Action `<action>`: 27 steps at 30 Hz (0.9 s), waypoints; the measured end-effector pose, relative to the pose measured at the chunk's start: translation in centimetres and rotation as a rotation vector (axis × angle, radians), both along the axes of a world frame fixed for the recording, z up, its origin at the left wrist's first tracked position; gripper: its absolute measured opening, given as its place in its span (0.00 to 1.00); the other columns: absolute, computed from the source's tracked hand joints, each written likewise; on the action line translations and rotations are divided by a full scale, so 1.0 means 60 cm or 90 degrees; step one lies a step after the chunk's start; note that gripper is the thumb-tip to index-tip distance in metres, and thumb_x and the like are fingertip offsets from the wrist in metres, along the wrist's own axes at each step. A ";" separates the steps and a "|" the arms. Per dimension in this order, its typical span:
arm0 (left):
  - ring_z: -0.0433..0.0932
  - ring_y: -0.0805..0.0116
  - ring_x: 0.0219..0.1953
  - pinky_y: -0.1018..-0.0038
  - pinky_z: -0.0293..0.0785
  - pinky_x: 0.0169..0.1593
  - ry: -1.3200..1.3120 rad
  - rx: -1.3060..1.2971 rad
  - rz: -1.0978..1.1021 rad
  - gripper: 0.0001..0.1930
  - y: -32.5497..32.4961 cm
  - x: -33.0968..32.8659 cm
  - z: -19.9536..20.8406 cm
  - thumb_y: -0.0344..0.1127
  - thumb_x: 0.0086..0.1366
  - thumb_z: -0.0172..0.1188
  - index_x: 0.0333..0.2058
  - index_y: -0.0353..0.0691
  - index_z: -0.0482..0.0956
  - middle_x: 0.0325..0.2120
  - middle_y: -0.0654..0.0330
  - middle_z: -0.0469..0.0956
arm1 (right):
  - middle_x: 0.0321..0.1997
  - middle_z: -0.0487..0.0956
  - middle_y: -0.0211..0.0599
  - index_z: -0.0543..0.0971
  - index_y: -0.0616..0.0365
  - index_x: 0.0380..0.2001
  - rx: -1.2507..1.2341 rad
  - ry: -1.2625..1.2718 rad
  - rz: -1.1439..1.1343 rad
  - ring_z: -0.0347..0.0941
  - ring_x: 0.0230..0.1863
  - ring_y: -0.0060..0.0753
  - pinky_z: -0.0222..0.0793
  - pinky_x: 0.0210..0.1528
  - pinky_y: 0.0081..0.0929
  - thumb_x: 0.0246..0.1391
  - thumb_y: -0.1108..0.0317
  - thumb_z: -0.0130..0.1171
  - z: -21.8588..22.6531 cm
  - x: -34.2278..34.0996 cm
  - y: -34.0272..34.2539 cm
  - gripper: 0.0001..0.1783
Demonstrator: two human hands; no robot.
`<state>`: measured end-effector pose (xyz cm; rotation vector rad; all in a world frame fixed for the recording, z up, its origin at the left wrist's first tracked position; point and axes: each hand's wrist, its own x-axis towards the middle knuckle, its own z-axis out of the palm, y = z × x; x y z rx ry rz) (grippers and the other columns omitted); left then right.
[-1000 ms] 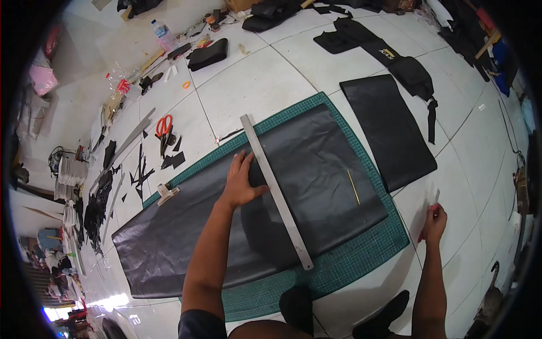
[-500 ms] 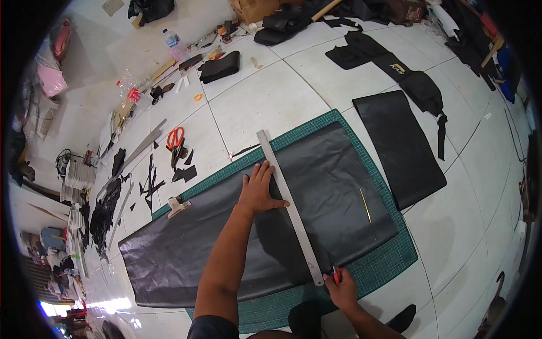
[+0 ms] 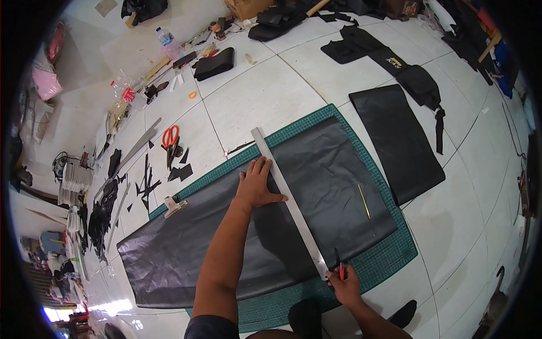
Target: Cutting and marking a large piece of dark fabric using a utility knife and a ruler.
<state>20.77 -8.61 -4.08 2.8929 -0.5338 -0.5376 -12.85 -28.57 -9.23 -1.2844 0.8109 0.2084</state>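
Note:
A black glossy sheet [image 3: 333, 169] lies on a green cutting mat [image 3: 389, 254] on the floor, its left end reaching past the mat. Across it rests a long metal ruler [image 3: 303, 229]. My left hand [image 3: 258, 183] presses down with fingers spread, on the sheet and along the ruler's left edge. At the ruler's near end, my right hand [image 3: 345, 285] is closed around a red-handled utility knife [image 3: 341, 272], its dark blade pointing away from me. Fingers of that hand touch the ruler's end. A thin gold pen-like stick [image 3: 364, 201] lies on the sheet's right part.
A metal clip [image 3: 175, 206] grips the far left edge. Orange-handled scissors [image 3: 170, 135] and black scraps [image 3: 182, 172] lie beyond it. To the right is a folded black piece [image 3: 398, 144], with a black strapped item [image 3: 418, 85] behind. Bottles [image 3: 166, 39] stand near the wall.
My right hand has turned the knife so its blade now shows, pointing away. The ruler's near end sits slightly further right. My left hand stays pressed down; the whole view has shifted a little.

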 end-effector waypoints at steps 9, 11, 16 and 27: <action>0.47 0.48 0.72 0.34 0.53 0.65 0.012 -0.001 -0.004 0.66 -0.009 -0.002 -0.004 0.65 0.32 0.78 0.68 0.43 0.56 0.70 0.51 0.50 | 0.28 0.75 0.31 0.70 0.61 0.35 -0.011 -0.005 -0.008 0.74 0.27 0.19 0.70 0.29 0.20 0.54 0.70 0.67 0.008 -0.004 0.000 0.14; 0.47 0.49 0.72 0.33 0.53 0.65 0.018 0.002 -0.001 0.66 -0.010 0.003 -0.002 0.65 0.32 0.77 0.68 0.43 0.56 0.70 0.53 0.50 | 0.28 0.75 0.31 0.70 0.61 0.35 -0.004 0.003 -0.021 0.74 0.27 0.19 0.70 0.30 0.20 0.54 0.70 0.68 0.007 -0.001 -0.003 0.15; 0.46 0.49 0.73 0.33 0.52 0.65 0.022 0.017 -0.004 0.68 -0.001 0.008 -0.001 0.67 0.30 0.77 0.69 0.41 0.54 0.71 0.53 0.49 | 0.29 0.74 0.31 0.69 0.60 0.35 0.007 0.015 0.008 0.74 0.30 0.19 0.71 0.33 0.20 0.53 0.74 0.67 0.027 0.003 -0.002 0.14; 0.44 0.47 0.73 0.34 0.50 0.66 0.038 0.032 -0.006 0.72 -0.008 0.005 -0.007 0.69 0.28 0.77 0.70 0.42 0.51 0.72 0.53 0.45 | 0.29 0.75 0.32 0.70 0.61 0.37 -0.035 0.006 0.022 0.73 0.30 0.20 0.71 0.34 0.22 0.53 0.73 0.67 0.006 -0.007 -0.003 0.15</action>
